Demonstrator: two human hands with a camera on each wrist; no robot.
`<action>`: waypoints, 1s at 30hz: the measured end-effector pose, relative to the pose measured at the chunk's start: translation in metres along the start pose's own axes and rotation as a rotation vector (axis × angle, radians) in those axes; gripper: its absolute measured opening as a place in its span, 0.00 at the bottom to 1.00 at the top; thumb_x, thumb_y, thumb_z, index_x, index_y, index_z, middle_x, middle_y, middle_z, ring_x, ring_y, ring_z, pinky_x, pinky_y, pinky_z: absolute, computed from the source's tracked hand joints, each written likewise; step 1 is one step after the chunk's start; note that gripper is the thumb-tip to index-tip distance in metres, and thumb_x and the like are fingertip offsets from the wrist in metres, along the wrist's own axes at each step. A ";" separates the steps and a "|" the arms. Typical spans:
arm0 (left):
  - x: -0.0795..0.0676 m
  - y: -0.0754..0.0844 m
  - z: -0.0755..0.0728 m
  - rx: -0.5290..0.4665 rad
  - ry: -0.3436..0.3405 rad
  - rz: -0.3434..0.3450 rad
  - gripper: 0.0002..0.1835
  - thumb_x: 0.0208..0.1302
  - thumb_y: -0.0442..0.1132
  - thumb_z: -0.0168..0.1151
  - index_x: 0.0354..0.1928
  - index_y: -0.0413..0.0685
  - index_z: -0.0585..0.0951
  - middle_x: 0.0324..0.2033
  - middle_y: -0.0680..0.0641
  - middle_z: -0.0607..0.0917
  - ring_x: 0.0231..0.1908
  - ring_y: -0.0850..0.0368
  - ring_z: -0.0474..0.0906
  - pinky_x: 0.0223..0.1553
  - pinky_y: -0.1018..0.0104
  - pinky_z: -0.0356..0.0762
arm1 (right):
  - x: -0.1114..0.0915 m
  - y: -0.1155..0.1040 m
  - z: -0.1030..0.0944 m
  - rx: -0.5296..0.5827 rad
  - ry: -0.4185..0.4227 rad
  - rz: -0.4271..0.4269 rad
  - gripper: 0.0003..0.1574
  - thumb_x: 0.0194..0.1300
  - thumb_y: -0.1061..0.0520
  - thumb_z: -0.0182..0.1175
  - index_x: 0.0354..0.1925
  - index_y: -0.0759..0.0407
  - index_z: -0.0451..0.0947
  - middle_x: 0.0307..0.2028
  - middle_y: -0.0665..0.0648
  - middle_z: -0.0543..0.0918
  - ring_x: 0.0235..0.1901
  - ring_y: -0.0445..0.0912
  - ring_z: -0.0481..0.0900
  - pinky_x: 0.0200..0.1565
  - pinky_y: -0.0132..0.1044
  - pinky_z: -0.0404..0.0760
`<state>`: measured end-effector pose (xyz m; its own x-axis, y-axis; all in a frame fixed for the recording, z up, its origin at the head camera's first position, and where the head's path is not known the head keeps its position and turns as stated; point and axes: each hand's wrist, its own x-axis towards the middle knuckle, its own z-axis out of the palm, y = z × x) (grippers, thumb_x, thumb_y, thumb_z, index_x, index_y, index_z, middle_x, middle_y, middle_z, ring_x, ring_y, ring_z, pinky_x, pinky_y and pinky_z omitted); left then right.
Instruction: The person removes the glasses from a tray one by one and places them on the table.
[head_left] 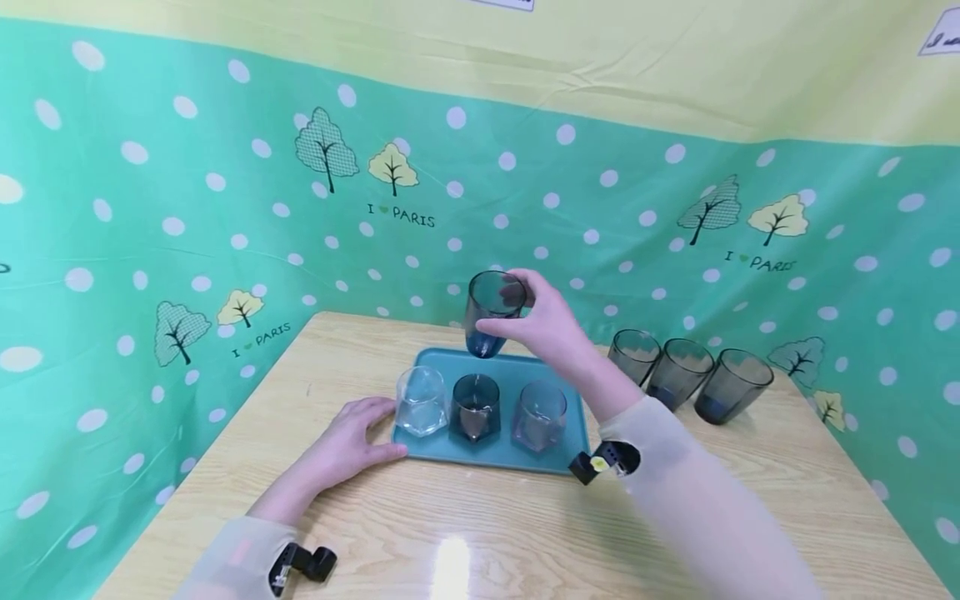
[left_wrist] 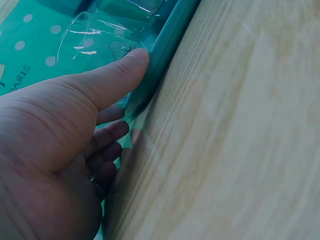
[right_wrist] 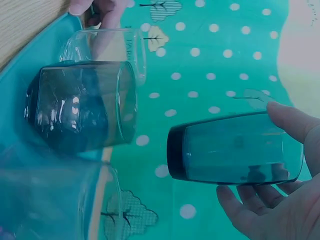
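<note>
My right hand (head_left: 543,317) grips a tall dark-tinted drinking glass (right_wrist: 235,150) by its upper part, thumb on one side and fingers on the other. The glass hangs upright over the back edge of a blue tray (head_left: 450,454). On the tray stand a clear faceted glass (head_left: 422,408), a dark grey faceted glass (head_left: 476,412) and a pale tinted faceted glass (head_left: 538,421), in a row. My left hand (head_left: 348,446) rests at the tray's front left corner, its thumb at the rim and its fingers spread loosely along the left side.
Three more tall dark glasses (head_left: 678,375) stand in a row at the table's back right, beyond my right forearm. The wooden table (head_left: 390,533) ends at a green dotted cloth (head_left: 420,258) hanging close behind it.
</note>
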<state>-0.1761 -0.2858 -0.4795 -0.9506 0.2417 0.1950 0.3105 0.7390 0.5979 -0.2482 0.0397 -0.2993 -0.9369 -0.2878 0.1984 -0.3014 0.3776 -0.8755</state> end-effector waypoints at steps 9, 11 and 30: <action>0.000 -0.001 0.002 -0.002 0.003 0.001 0.48 0.62 0.59 0.82 0.76 0.37 0.77 0.73 0.33 0.77 0.74 0.28 0.68 0.75 0.26 0.64 | -0.028 0.006 -0.039 0.030 0.052 -0.002 0.57 0.64 0.45 0.83 0.82 0.48 0.65 0.68 0.56 0.79 0.68 0.51 0.77 0.70 0.55 0.79; 0.000 -0.001 0.001 -0.005 0.002 0.000 0.48 0.62 0.59 0.82 0.75 0.37 0.77 0.73 0.33 0.77 0.74 0.27 0.68 0.75 0.26 0.64 | -0.034 0.008 -0.047 0.024 0.061 -0.001 0.58 0.64 0.45 0.84 0.82 0.48 0.65 0.68 0.55 0.79 0.68 0.51 0.78 0.70 0.53 0.79; 0.001 -0.001 -0.001 0.002 0.004 0.006 0.48 0.63 0.59 0.82 0.76 0.37 0.77 0.73 0.33 0.77 0.74 0.27 0.68 0.75 0.25 0.64 | -0.075 0.011 -0.103 -0.125 0.096 0.057 0.62 0.65 0.39 0.82 0.85 0.49 0.60 0.68 0.56 0.79 0.71 0.53 0.76 0.71 0.58 0.75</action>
<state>-0.1768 -0.2864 -0.4793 -0.9486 0.2436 0.2022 0.3165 0.7385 0.5953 -0.1994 0.1568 -0.2788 -0.9638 -0.1801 0.1965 -0.2617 0.4992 -0.8260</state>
